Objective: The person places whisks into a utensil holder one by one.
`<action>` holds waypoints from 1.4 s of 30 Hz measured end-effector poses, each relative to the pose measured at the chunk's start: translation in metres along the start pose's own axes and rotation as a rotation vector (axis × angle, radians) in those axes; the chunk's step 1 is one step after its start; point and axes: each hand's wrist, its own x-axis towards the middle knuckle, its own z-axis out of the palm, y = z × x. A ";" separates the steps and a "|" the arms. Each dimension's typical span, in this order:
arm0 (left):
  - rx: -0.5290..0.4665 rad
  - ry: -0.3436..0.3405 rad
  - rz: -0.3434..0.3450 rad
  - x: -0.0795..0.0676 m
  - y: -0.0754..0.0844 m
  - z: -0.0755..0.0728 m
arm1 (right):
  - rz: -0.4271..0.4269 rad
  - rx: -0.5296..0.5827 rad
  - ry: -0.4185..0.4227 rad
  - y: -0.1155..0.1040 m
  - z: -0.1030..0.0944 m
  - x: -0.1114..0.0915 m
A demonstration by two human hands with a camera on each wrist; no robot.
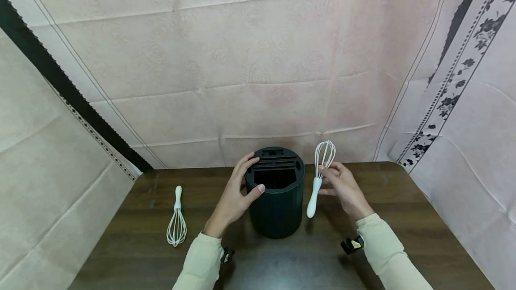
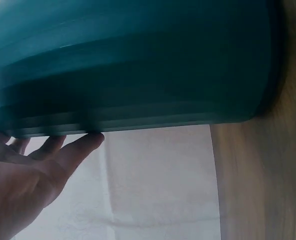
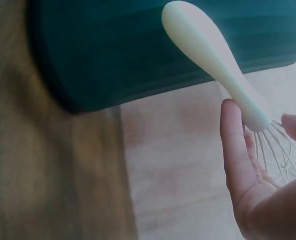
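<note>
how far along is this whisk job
Done: the dark green cylindrical holder stands upright, left hand touching it; nothing pokes out. In hand: the right hand pinches a white wire whisk beside it. Remaining, probably: inserting that whisk, then the second white wire whisk lying on the brown wooden table.

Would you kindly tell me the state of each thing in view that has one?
Dark green container: upright on the table, large compartment uncovered.
Held whisk: off the table, wires up, handle down.
Right grip: holding that whisk near where wires meet handle.
Left grip: around the container's rim.
Other whisk: lying on the table, wires toward the person.
Backdrop cloth: creased.
</note>
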 end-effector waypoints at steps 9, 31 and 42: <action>0.017 0.011 -0.001 -0.002 0.001 0.000 | -0.077 0.017 -0.005 -0.026 0.005 -0.006; 0.076 0.011 0.015 -0.002 0.000 0.003 | -0.182 0.055 -0.035 -0.077 0.012 -0.011; 0.050 0.008 0.006 -0.002 0.001 0.004 | -0.278 0.129 -0.056 -0.097 0.021 -0.017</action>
